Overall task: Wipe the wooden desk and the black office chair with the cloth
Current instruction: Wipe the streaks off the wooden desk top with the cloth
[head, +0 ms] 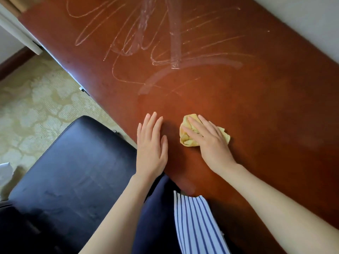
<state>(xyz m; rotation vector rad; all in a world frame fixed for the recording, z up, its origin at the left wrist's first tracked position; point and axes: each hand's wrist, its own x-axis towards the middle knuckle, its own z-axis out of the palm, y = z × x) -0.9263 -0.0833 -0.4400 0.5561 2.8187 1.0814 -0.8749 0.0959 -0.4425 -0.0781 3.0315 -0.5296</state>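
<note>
The yellow cloth (185, 139) is lying bunched into a loose wad directly under the fingers (194, 125) of the right hand (211, 143). They are lying nearly straight and spread over it, pressing it against the wooden worktop (260, 110) rather than curling round it. The cloth is looking soft, light and limp, so it is likely to crumple and slide freely on the polished wood. A flat press of palm and fingers over its middle seems the sound hold, gathering in the loose corner that is poking out to the right of the knuckles. Just left of those fingers, apart from the cloth, the left hand (151, 145) is resting flat and relaxed near the worktop's edge, holding nothing and seemingly bracing. Well beyond the fingertips, pale wet streaks (165, 44) are looping across the far worktop, suggesting that stretch is needing more passes. Left of the left hand, the black office chair (73, 171) is standing close against the worktop, its smooth padded surface probably wiping easily
</note>
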